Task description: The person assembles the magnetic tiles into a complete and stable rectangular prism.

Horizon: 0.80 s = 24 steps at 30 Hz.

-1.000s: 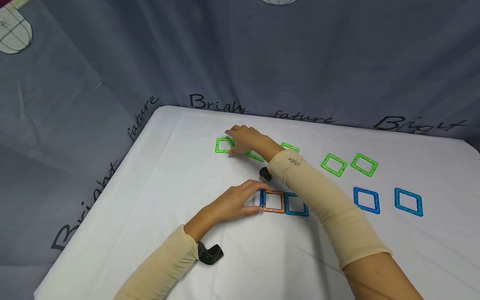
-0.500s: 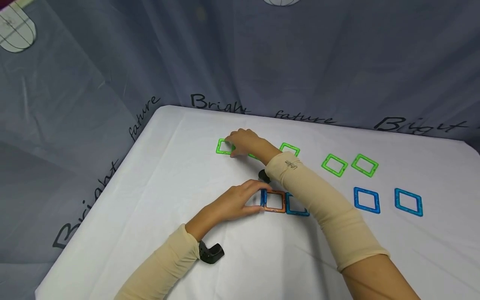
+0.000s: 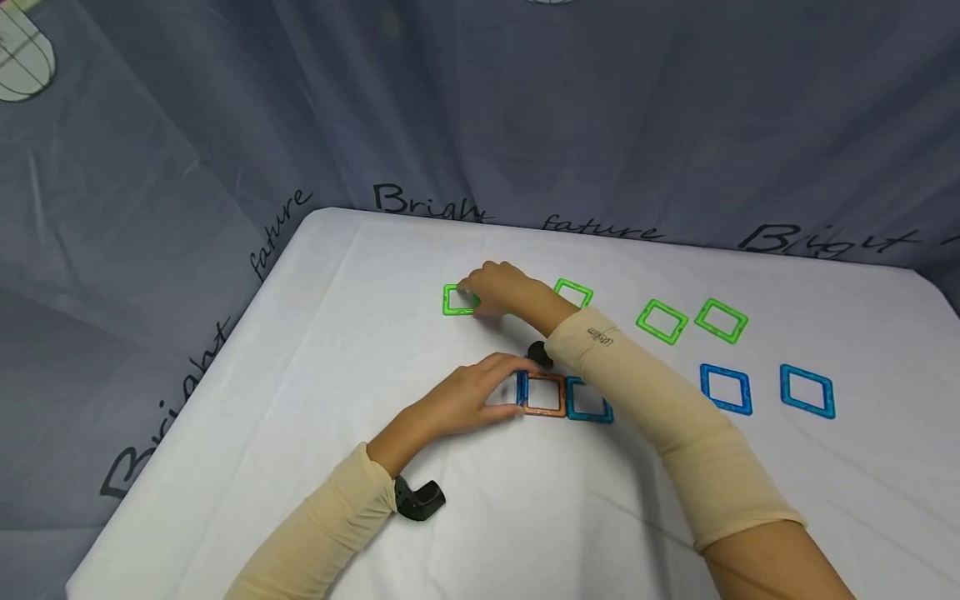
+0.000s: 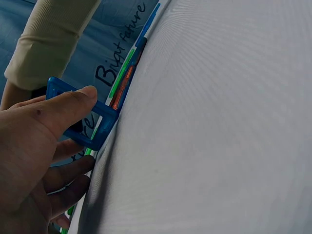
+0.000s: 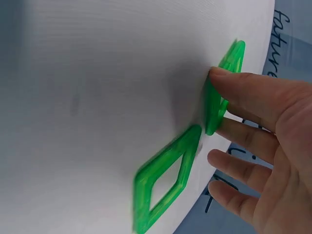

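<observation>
**Right hand (image 3: 504, 290) and its green tile (image 3: 446, 301) have slid rightward and a little nearer in the last second**

Nearest me come two beige arms: the left sleeve (image 3: 307, 533), with a black mount (image 3: 422, 500) at the wrist, and the right sleeve (image 3: 652, 417), whose small dark lettering I can't read for sure.

Left hand (image 3: 459, 402) pinches a blue tile (image 3: 522, 389) between thumb and fingers, as it did before. That tile stands upright on one edge, mid-table, its hollow face turned sideways, its length from above running near to far. At its right side lies an orange tile (image 3: 545, 412), flat, then a teal tile (image 3: 590, 417), partly behind the right sleeve; the row runs left to right. Two more blue tiles (image 3: 828, 398) lie flat, well to the right.

Farther back, well apart from the left hand, the right one grips its green tile by thumb and fingers, at the left end of the back row. Its opening faces up; from overhead it looks wider left to right. Whether it touches the white table (image 3: 300, 375), I can't tell. Just beside it, under the palm, lies a second green tile (image 5: 168, 155). Three other green tiles (image 3: 671, 312) trail off rightward.

Beyond hangs a grey-blue cloth (image 3: 525, 100), handwritten "Bright" and "fature", repeated along the table's left and back edges.
</observation>
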Available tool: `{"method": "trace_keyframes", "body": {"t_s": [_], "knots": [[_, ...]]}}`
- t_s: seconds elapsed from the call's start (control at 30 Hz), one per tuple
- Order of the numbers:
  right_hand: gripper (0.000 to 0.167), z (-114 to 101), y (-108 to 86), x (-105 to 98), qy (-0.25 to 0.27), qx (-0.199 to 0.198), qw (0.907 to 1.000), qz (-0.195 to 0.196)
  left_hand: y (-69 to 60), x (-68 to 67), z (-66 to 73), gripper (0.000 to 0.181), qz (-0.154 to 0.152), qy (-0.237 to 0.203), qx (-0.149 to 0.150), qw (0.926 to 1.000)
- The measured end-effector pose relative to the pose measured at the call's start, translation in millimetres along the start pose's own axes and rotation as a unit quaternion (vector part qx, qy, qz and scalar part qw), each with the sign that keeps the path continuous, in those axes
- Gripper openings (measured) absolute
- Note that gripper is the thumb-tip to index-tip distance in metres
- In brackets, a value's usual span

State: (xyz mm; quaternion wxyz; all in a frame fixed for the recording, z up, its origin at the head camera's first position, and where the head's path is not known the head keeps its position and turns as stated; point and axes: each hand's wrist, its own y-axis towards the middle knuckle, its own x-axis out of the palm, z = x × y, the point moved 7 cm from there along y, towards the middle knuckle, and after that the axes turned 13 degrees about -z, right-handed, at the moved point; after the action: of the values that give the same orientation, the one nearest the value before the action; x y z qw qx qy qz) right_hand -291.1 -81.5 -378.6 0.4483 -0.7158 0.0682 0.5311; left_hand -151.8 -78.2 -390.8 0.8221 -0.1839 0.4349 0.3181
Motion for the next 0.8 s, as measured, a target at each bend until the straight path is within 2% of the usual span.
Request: {"method": "trace_keyframes", "body": {"t_s": [0.27,0.47,0.8], "knots": [[0.055,4,-20.0,10,-0.001,-0.012,0.9998,0.015,-0.4,-0.3,-1.1,0.050,-0.003,0.006,-0.007,1.0000],[0.056,7,-34.8,16,0.014,-0.011,0.9998,-0.003,-0.6,-0.9,-0.7,0.049,0.002,0.005,-0.005,1.0000],[0.043,9,-59.1,26,0.008,-0.034,0.9994,-0.003,-1.8,1.0,-2.0,0.052,-0.003,-0.010,-0.018,0.9998]]}}
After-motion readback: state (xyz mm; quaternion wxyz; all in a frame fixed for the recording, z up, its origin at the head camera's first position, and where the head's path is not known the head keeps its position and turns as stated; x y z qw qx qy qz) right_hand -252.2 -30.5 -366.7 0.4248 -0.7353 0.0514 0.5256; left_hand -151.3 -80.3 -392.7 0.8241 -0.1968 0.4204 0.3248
